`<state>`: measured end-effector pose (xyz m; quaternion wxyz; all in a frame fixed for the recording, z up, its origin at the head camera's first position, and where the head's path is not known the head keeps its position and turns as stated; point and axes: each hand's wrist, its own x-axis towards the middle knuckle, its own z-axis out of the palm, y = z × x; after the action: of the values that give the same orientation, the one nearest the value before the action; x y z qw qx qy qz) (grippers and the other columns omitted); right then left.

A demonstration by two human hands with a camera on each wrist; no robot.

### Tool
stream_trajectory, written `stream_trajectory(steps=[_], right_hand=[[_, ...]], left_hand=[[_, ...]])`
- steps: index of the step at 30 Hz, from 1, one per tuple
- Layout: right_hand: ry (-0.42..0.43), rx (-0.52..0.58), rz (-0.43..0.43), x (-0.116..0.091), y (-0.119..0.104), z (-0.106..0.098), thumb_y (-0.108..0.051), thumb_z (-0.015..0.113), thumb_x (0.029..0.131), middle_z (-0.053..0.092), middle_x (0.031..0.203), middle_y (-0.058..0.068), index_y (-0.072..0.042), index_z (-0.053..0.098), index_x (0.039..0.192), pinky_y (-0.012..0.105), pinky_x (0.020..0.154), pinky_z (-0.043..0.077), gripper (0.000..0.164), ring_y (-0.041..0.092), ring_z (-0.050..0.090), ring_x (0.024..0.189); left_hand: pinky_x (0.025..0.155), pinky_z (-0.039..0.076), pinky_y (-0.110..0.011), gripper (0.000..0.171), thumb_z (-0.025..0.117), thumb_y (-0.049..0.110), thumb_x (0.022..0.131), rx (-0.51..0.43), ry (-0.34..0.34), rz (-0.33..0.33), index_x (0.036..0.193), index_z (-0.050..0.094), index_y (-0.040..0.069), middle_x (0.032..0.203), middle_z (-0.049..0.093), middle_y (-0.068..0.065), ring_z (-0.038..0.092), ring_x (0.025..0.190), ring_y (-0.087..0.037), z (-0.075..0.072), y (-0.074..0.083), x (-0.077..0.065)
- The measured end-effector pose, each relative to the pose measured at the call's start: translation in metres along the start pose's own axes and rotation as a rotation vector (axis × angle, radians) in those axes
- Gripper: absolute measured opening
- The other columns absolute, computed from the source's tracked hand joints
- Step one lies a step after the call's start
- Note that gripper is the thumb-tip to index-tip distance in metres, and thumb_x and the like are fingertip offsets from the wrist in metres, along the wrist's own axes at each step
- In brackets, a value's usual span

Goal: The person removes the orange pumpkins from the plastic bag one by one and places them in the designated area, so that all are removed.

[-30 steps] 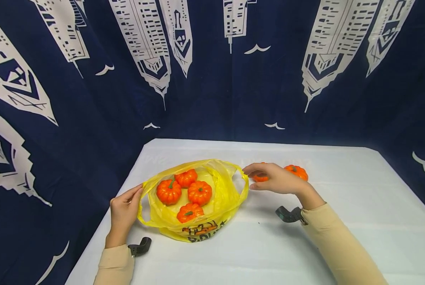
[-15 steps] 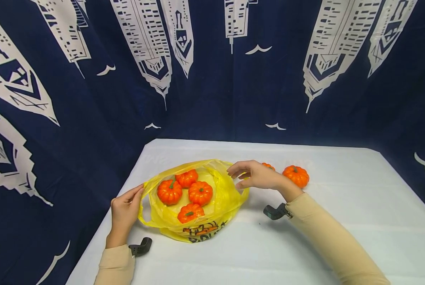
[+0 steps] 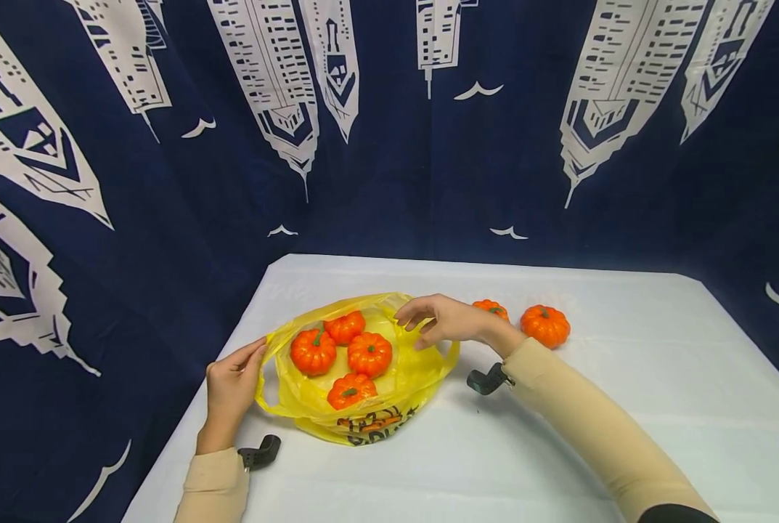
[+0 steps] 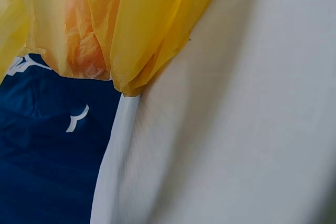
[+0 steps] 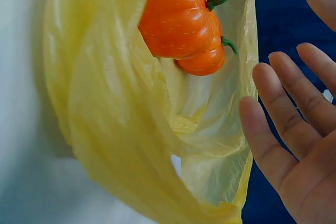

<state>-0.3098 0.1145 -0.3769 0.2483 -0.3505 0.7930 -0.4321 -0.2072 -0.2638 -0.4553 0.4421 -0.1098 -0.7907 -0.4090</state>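
Observation:
A thin yellow plastic bag [image 3: 422,374] with dark lettering sits mouth-up on the table, holding several small orange pumpkins [image 3: 370,354] with green stems. My left hand [image 3: 229,388] pinches the bag's left handle between thumb and fingers, pulling that side out. Over the bag's right side hovers my right hand [image 3: 451,319], fingers loosely spread and nothing in them. The right wrist view shows its relaxed fingers [image 5: 286,111] close to the bag's rim, with pumpkins [image 5: 181,14] inside. The left wrist view has only the bag's outer side [image 4: 152,24]; the left hand is out of that frame.
Two more orange pumpkins lie on the white table [image 3: 657,392] to the right of the bag: one [image 3: 544,326] in full view, the other [image 3: 491,309] partly behind the right hand. A dark blue curtain [image 3: 389,189] with white building prints hangs behind the table.
My right hand has moved left, from beside the bag's right handle to over its opening, uncovering more of the far-right pumpkin. The left hand keeps its hold on the bag.

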Motion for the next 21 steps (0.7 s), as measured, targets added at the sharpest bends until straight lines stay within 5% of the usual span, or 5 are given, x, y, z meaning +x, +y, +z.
stream_trajectory(steps=[6, 21], right_hand=[[-0.083, -0.012, 0.052, 0.016, -0.002, -0.002, -0.003, 0.077, 0.085, 0.054, 0.144, 0.018, -0.011, 0.055, 0.14, 0.048, 0.11, 0.047, 0.059, 0.031, 0.053, 0.13], [-0.217, -0.093, 0.092, 0.055, 0.002, 0.008, -0.001, 0.075, 0.084, 0.049, 0.148, 0.019, -0.002, 0.048, 0.145, 0.037, 0.104, 0.052, 0.066, 0.031, 0.052, 0.13]], left_hand=[[0.074, 0.047, 0.0, 0.02, 0.076, -0.014, 0.078, -0.008, 0.0, -0.005, 0.096, 0.078, -0.006, 0.089, 0.075, -0.024, 0.059, 0.089, 0.021, 0.0, -0.001, -0.001], [0.072, 0.048, -0.001, 0.02, 0.076, -0.014, 0.078, -0.026, -0.001, 0.001, 0.096, 0.078, -0.006, 0.089, 0.075, -0.025, 0.059, 0.089, 0.019, 0.001, -0.002, 0.0]])
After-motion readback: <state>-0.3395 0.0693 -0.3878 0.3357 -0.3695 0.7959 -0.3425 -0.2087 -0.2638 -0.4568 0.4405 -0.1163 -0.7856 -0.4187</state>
